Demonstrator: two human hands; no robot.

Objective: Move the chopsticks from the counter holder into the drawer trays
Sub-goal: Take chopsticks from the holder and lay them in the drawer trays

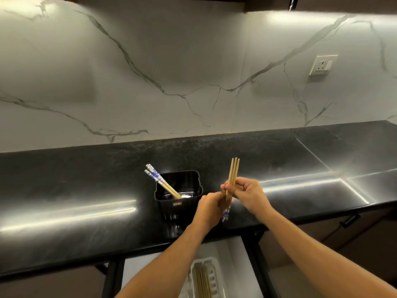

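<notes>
A black holder (180,206) stands on the dark counter (86,190); two chopsticks with blue-and-white patterned ends (163,182) lean out of it to the left. To its right both hands meet over the counter's front edge. My right hand (249,193) grips a bundle of three bamboo chopsticks (233,175), pale tips up and patterned ends hanging below. My left hand (209,206) closes on the same bundle lower down. Below the counter an open drawer holds a white tray (211,267) with several chopsticks (202,282) lying in it.
A marble backsplash rises behind the counter, with a wall socket (322,64) at the upper right. A recessed steel section (311,186) sits at the counter's right. Dark drawer rails (257,263) frame the open drawer. A cabinet handle (350,220) shows at the right.
</notes>
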